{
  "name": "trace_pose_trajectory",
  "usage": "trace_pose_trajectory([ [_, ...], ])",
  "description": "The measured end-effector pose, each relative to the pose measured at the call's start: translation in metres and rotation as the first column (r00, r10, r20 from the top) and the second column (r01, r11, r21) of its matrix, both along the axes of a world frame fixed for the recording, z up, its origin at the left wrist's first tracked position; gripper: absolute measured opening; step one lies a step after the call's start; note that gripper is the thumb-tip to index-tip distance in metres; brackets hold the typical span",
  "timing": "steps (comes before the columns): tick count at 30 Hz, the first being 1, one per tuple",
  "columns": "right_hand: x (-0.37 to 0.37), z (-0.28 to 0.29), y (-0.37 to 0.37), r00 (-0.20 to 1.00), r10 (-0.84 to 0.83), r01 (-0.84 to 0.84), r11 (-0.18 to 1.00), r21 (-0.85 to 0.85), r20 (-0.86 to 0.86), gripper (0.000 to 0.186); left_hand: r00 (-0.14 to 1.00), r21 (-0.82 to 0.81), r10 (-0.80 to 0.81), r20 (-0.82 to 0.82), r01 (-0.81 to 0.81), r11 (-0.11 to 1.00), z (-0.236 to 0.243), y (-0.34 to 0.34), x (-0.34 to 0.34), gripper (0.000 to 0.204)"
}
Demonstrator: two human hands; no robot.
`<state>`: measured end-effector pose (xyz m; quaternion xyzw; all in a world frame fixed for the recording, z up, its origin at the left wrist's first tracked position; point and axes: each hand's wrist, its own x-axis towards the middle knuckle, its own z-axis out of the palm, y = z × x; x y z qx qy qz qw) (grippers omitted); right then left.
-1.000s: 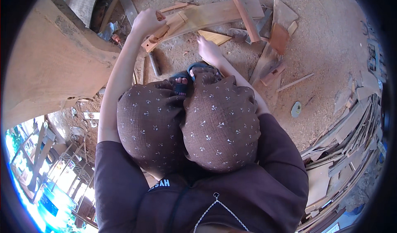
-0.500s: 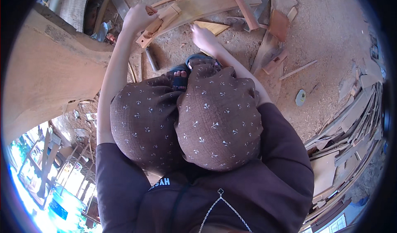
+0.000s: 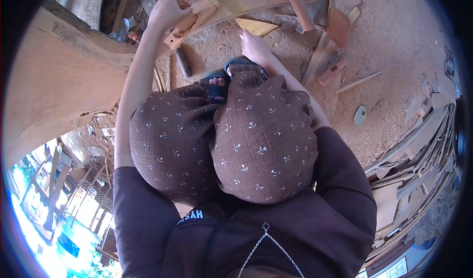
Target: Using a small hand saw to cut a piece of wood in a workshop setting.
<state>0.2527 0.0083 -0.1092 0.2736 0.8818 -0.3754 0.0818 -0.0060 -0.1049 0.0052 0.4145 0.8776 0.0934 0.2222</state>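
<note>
My left hand point(image 3: 167, 14) is closed around a reddish wooden block tool point(image 3: 178, 33) with a hole at its near end, which lies on a long pale plank point(image 3: 251, 1). My right hand point(image 3: 253, 47) has curled fingers just before a yellow triangular board point(image 3: 256, 27); whatever they hold, if anything, is too small to make out. A dark cylinder point(image 3: 183, 61) lies below the wooden tool, beside my sandalled feet point(image 3: 217, 86). My patterned knees fill the middle of the view.
A large curved wooden slab point(image 3: 64, 76) stands at the left. A crossing batten point(image 3: 296, 9), offcuts point(image 3: 339, 26), a small block point(image 3: 331, 72), a thin stick point(image 3: 358, 82) and a round disc point(image 3: 360, 115) lie on the dirt floor. Stacked boards point(image 3: 414, 159) are at the right.
Since a second ago the view has shifted, with hands and wood sitting higher in it. My right hand moved left, then back to the right near the yellow board. My left hand stays on the tool.
</note>
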Motion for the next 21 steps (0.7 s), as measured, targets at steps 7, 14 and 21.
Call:
trace_pose_trajectory([
  [7,-0.034,-0.006,0.01,0.998,-0.018,0.019,1.0,0.011,-0.064,0.023,1.0,0.011,0.013,0.003,-0.013,1.0,0.002,0.01,0.006,0.033],
  [14,0.047,-0.001,0.005,1.0,0.017,-0.018,0.998,0.055,0.014,0.021,1.0,0.026,0.019,0.015,-0.019,0.999,-0.002,0.006,0.003,0.033],
  [21,-0.044,0.001,0.006,0.998,-0.034,0.038,0.995,0.093,-0.054,0.022,1.0,0.04,0.009,-0.023,-0.008,0.999,0.01,0.014,0.006,0.031],
])
